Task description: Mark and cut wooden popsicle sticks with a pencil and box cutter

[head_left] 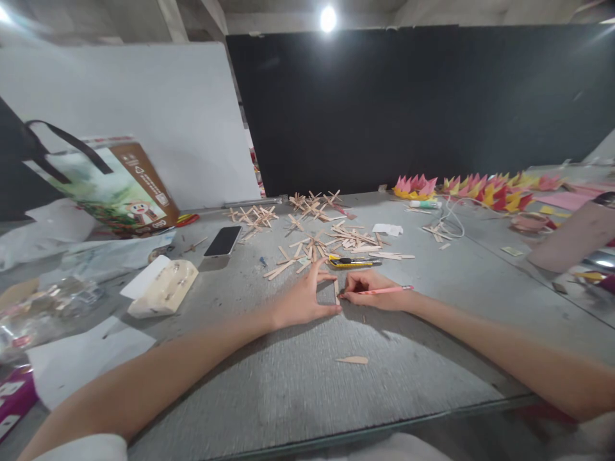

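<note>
A short wooden stick [337, 292] is lying on the grey table [288, 390], its length running away from the person, while the left hand [300, 299] is spreading its thumb and fingers in a wide curve and steadying it at both ends. Just beside its right edge, the right hand [377, 289] is closing its fingers around a pink pencil [388, 290], its tip pointing at the stick. Beyond them a yellow-and-black utility knife [354, 262] is resting before loose wooden sticks [355, 238], and nearer the person a pointed wood piece [355, 360] is lying alone.
</note>
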